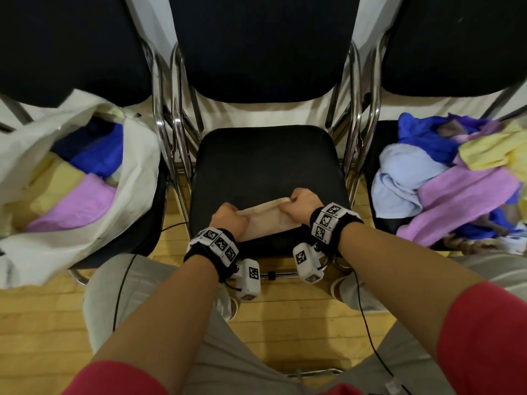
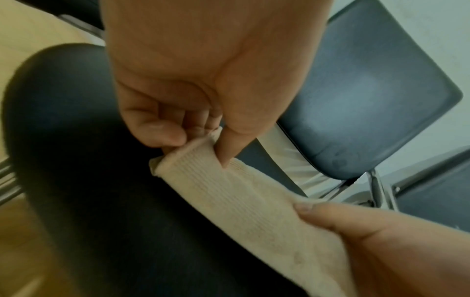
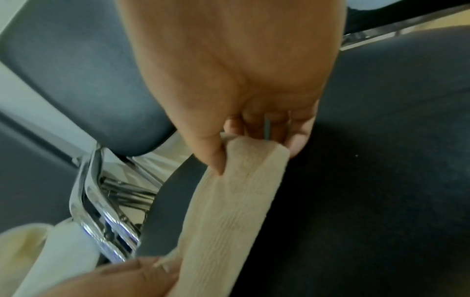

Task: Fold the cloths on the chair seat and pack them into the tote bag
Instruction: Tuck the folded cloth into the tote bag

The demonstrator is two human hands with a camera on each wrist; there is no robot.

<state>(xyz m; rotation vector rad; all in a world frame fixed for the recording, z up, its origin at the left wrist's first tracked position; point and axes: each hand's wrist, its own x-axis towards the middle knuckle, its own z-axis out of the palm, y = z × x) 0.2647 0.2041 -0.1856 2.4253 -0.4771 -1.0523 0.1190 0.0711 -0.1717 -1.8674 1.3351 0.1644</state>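
A narrow folded beige cloth [image 1: 268, 220] lies stretched across the front of the middle chair's black seat [image 1: 265, 163]. My left hand [image 1: 231, 220] pinches its left end and my right hand [image 1: 299, 202] pinches its right end. In the left wrist view, the left hand [image 2: 201, 146] clamps the ribbed cloth [image 2: 254, 211] between thumb and curled fingers. In the right wrist view, the right hand [image 3: 254, 152] grips the other end of the cloth [image 3: 229, 221] the same way. The white tote bag [image 1: 134, 172] stands open on the left chair, with folded yellow, pink and blue cloths inside.
A loose pile of cloths [image 1: 456, 181] in blue, pale blue, pink and yellow covers the right chair's seat. Chrome chair frames [image 1: 168, 132] stand between the seats. Cables hang from both wrists over my knees and the wooden floor [image 1: 37, 323].
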